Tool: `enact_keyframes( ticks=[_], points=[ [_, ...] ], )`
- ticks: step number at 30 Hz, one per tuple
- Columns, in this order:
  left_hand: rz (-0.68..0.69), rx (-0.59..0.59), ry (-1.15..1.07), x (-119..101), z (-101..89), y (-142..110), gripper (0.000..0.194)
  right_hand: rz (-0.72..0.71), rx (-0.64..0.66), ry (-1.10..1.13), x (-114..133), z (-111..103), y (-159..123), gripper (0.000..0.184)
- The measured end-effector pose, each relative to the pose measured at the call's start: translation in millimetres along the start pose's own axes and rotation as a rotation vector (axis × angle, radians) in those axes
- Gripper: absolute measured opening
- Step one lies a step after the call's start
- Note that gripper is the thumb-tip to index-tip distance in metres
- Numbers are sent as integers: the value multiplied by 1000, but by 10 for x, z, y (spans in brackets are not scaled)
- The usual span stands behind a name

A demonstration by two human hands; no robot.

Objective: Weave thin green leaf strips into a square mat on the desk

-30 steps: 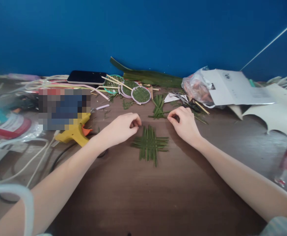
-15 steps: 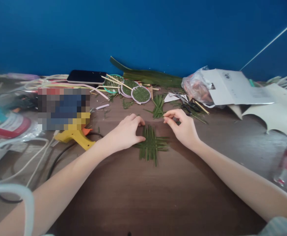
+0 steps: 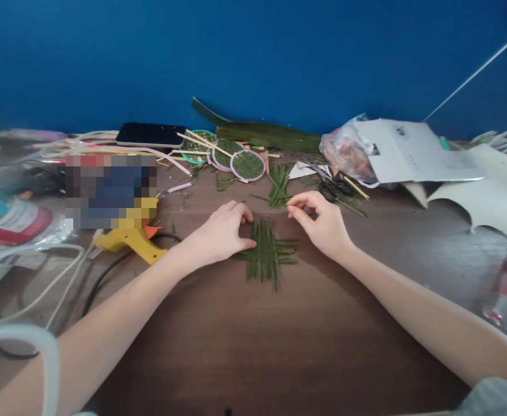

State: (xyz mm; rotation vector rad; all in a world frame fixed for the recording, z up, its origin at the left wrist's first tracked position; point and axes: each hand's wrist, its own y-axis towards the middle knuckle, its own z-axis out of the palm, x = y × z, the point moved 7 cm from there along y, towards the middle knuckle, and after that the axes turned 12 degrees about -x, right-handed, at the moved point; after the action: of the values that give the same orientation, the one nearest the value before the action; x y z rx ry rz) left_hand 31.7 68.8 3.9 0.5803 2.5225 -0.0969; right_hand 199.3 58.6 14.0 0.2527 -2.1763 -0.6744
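On the brown table lies a small woven mat of green leaf strips [image 3: 263,252], its loose ends sticking out on several sides. My left hand [image 3: 225,234] is at its left edge, thumb and fingers apart, with the thumb touching the weave. Above and to the right, my right hand [image 3: 320,222] pinches thumb and forefinger together; whatever is between them is too small to make out. Just left of those fingertips sits a pile of loose green leaf strips [image 3: 279,186].
Scissors [image 3: 329,186] and round leaf-filled frames [image 3: 248,166] lie behind my hands, before a long leaf [image 3: 270,136]. At left are a phone [image 3: 150,135], a yellow glue gun [image 3: 138,245] and cables. A white cardboard piece [image 3: 413,153] stands at right beside a plastic bag [image 3: 349,151].
Almost nothing differs. The whole view shifts very slightly, and both hands keep their poses by the woven mat and the strip pile.
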Motion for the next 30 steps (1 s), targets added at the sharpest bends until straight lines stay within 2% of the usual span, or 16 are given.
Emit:
enact_keyframes(
  ticks=[7,12,19,25,30],
  points=[
    [-31,-22,-23,10,-8,0,32,69,21,86,-5,4,-7,4],
    [-62,-36,-33,38,4,11,35,148,95,237,-24,42,-21,9],
    [-66,-47,-49,80,25,9,34,152,168,272,-5,81,-32,7],
    [-61,-43,-20,58,10,-4,39,179,134,262,-53,71,-33,8],
    [-43,-13,-16,42,18,-5,35,186,128,253,-77,66,-33,9]
  ],
)
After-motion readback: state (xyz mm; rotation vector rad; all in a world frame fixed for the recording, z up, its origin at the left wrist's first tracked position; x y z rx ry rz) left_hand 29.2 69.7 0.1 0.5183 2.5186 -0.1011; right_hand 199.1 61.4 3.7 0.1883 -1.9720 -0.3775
